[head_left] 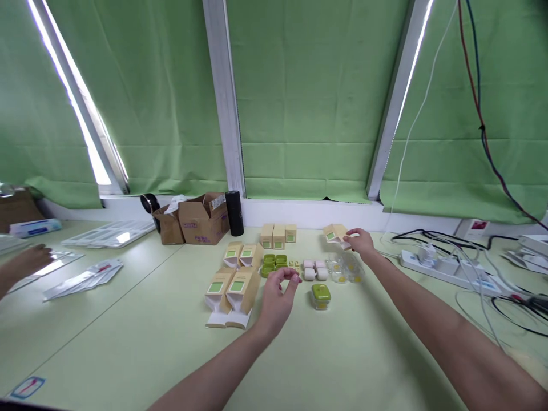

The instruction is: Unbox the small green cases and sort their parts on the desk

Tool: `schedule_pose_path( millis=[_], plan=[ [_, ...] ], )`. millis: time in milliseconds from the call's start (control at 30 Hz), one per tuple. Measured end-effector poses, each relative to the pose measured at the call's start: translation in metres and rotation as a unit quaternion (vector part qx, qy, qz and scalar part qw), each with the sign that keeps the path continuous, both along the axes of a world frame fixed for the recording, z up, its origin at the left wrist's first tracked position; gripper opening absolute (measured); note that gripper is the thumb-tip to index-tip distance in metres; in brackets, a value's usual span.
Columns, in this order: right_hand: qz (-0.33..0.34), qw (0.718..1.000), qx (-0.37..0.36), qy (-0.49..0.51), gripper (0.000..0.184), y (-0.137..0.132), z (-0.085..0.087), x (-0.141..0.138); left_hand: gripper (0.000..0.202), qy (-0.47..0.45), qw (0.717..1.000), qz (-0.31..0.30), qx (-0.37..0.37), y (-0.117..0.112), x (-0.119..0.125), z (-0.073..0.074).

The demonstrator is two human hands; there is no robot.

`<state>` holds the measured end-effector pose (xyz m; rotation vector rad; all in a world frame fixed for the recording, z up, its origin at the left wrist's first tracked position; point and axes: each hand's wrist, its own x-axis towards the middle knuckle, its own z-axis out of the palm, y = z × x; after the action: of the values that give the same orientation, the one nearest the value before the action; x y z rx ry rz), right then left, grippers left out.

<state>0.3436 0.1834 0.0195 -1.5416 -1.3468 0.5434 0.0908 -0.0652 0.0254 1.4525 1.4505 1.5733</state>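
Note:
My right hand grips a small tan carton with a green label, its white flap at the near end, tilted above the table. My left hand hovers at the middle with curled fingers; thumb and forefinger tips come close together, and anything between them is too small to make out. Just beyond it lie green square lids, small yellowish pieces and white blocks. Clear containers sit below my right hand. A lidded green container stands between my hands.
Several cartons with open flaps stand left of my left hand; more cartons are behind. Further left are a cardboard box, a black cylinder and another person's hand. A power strip with cables lies right.

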Motion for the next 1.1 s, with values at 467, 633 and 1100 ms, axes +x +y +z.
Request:
schedule_pose_path(
  millis=[467,633,1100],
  plan=[
    [0.023,0.998,-0.064,-0.005,0.033,0.007,-0.023,0.006,0.015,0.025,1.0,-0.011,0.0,-0.001,0.003,-0.004],
    [-0.027,0.998,0.062,0.008,0.03,-0.028,-0.01,0.0,0.016,0.03,0.998,-0.046,0.007,-0.006,0.005,-0.007],
    [0.168,0.969,0.106,0.147,0.026,-0.176,-0.041,-0.063,0.054,0.291,0.948,-0.107,-0.069,-0.01,0.016,0.004]
  ],
)
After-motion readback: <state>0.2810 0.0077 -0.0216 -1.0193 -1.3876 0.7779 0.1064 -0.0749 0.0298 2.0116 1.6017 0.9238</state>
